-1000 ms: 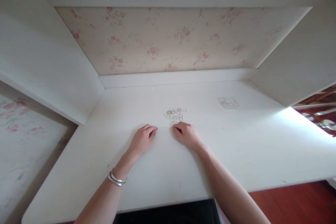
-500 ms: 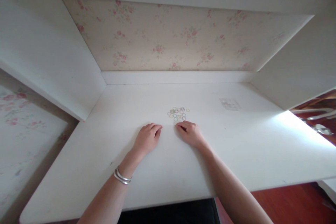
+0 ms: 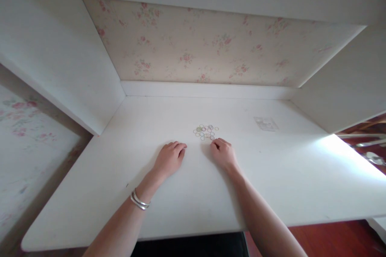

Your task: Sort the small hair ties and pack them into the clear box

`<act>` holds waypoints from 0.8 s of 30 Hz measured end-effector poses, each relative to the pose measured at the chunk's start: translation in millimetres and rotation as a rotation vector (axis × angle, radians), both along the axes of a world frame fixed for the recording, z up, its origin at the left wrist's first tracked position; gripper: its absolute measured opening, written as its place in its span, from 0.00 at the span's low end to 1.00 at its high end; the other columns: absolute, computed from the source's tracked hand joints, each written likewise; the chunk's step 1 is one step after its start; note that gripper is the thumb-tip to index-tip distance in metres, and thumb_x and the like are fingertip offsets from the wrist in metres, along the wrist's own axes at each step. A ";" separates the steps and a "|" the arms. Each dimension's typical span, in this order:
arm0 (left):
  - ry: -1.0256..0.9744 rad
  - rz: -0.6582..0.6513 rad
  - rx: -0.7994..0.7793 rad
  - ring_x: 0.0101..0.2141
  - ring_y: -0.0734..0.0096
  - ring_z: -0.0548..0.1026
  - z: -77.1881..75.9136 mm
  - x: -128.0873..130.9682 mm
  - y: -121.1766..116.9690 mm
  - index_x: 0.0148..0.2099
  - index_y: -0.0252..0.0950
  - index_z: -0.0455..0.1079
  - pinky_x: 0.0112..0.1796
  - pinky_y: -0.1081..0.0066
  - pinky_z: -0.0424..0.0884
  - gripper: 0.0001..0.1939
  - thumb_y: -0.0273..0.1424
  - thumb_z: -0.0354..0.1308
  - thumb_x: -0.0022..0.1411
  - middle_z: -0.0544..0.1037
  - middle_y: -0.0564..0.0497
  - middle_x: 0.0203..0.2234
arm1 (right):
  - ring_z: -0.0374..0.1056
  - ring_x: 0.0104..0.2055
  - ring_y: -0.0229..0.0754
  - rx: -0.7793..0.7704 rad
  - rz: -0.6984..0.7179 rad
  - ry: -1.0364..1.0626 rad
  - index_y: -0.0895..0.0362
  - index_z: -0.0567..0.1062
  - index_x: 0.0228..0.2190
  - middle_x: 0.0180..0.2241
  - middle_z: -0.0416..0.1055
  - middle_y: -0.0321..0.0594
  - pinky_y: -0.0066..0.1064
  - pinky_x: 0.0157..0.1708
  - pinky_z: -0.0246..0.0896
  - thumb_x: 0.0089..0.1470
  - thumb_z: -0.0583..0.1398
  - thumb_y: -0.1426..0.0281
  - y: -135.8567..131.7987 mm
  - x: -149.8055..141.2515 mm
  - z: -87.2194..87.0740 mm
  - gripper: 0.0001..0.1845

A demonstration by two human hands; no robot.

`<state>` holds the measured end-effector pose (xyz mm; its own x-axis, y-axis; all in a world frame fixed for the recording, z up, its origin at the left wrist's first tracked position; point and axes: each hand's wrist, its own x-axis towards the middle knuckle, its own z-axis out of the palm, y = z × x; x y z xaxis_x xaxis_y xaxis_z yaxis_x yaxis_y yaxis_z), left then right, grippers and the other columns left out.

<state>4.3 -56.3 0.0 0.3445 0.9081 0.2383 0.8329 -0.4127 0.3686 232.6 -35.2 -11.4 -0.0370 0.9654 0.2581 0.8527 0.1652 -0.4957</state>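
A loose cluster of small thin rings [image 3: 205, 131] in several pale colours lies on the white desk [image 3: 193, 192], some overlapping. My left hand [image 3: 170, 158] rests on the desk to the lower left of the rings, apart from them, with its fingers curled together. Close to the cluster's lower right edge is my right hand [image 3: 223, 153], loosely closed, with a gap showing inside the curl of thumb and forefinger. Nothing shows in either hand. Two silver bangles [image 3: 139, 200] circle my left wrist.
A clear flat plastic packet [image 3: 265, 123] lies right of the rings. White side panels [image 3: 72, 56] and a back panel with flowered wallpaper [image 3: 193, 48] enclose the desk. Below its front edge are a black seat [image 3: 193, 247] and red floor [image 3: 331, 239].
My right hand has shifted a little to the right, away from the front of the rings. The left hand stays in place. The view has tilted slightly.
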 end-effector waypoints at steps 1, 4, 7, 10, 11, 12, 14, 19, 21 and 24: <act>-0.002 0.001 0.002 0.40 0.67 0.72 -0.4 0.0 0.1 0.44 0.39 0.70 0.44 0.66 0.66 0.10 0.28 0.48 0.64 0.76 0.51 0.37 | 0.65 0.29 0.35 0.002 0.019 -0.011 0.54 0.73 0.24 0.28 0.70 0.35 0.24 0.30 0.52 0.53 0.50 0.70 -0.4 -1.1 0.5 0.13; -0.006 0.001 0.010 0.40 0.67 0.72 -1.2 0.1 0.7 0.44 0.39 0.70 0.44 0.66 0.65 0.10 0.28 0.49 0.64 0.76 0.50 0.37 | 0.65 0.31 0.35 0.017 0.069 -0.066 0.52 0.75 0.32 0.32 0.71 0.36 0.25 0.32 0.53 0.55 0.51 0.69 -1.9 -6.4 3.4 0.13; -0.008 0.004 0.012 0.40 0.67 0.72 -1.0 0.2 1.0 0.44 0.39 0.69 0.44 0.66 0.65 0.10 0.27 0.49 0.63 0.76 0.51 0.37 | 0.66 0.34 0.36 0.036 0.117 -0.144 0.50 0.74 0.40 0.36 0.71 0.37 0.26 0.35 0.54 0.56 0.52 0.68 -2.4 -11.6 6.4 0.13; -0.008 0.008 0.007 0.40 0.67 0.72 0.0 0.7 0.6 0.44 0.39 0.69 0.44 0.66 0.65 0.10 0.27 0.49 0.63 0.76 0.50 0.37 | 0.66 0.36 0.37 0.025 0.142 -0.182 0.49 0.75 0.39 0.37 0.71 0.37 0.27 0.37 0.53 0.57 0.52 0.67 -1.3 -12.5 8.1 0.12; -0.009 0.008 0.005 0.40 0.67 0.72 0.6 0.9 0.2 0.44 0.39 0.69 0.44 0.66 0.65 0.10 0.27 0.49 0.63 0.76 0.50 0.37 | 0.66 0.36 0.37 0.009 0.147 -0.173 0.50 0.75 0.37 0.37 0.70 0.37 0.27 0.37 0.53 0.58 0.52 0.67 -0.7 -11.9 8.4 0.12; -0.010 0.009 0.002 0.40 0.67 0.72 1.2 1.1 -0.1 0.44 0.39 0.69 0.44 0.66 0.65 0.10 0.27 0.49 0.63 0.76 0.50 0.37 | 0.66 0.35 0.37 -0.013 0.155 -0.156 0.50 0.75 0.36 0.37 0.70 0.37 0.27 0.36 0.53 0.58 0.52 0.66 0.0 -11.1 8.4 0.12; -0.011 0.011 -0.004 0.40 0.67 0.72 2.6 1.5 -0.8 0.44 0.39 0.69 0.44 0.66 0.65 0.10 0.27 0.49 0.64 0.76 0.50 0.38 | 0.66 0.35 0.36 -0.059 0.174 -0.127 0.51 0.75 0.34 0.37 0.70 0.37 0.27 0.36 0.54 0.59 0.52 0.66 1.2 -10.1 8.1 0.11; -0.015 0.028 -0.028 0.41 0.67 0.72 4.9 2.4 -0.7 0.44 0.40 0.70 0.45 0.66 0.65 0.11 0.27 0.49 0.63 0.76 0.50 0.38 | 0.65 0.36 0.38 -0.073 0.178 -0.144 0.54 0.74 0.33 0.36 0.68 0.39 0.30 0.39 0.53 0.60 0.50 0.69 0.6 -13.6 4.7 0.12; -0.026 0.034 -0.036 0.40 0.67 0.72 5.1 2.4 0.3 0.44 0.40 0.70 0.45 0.67 0.65 0.10 0.27 0.49 0.63 0.76 0.51 0.38 | 0.65 0.37 0.38 -0.029 0.190 -0.122 0.54 0.74 0.34 0.35 0.68 0.40 0.30 0.39 0.54 0.60 0.50 0.69 -0.8 -14.7 3.5 0.12; -0.049 0.034 -0.044 0.39 0.69 0.72 4.8 2.1 1.9 0.43 0.40 0.71 0.43 0.68 0.66 0.10 0.27 0.50 0.63 0.77 0.51 0.37 | 0.64 0.36 0.38 0.030 0.234 -0.030 0.55 0.74 0.34 0.34 0.67 0.40 0.28 0.38 0.55 0.60 0.50 0.68 -4.2 -15.8 3.5 0.12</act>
<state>6.4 -54.3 4.7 0.3023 0.9291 0.2132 0.8269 -0.3669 0.4262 216.9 -39.4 -7.8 -0.2668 0.9215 0.2823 0.8038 0.3744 -0.4623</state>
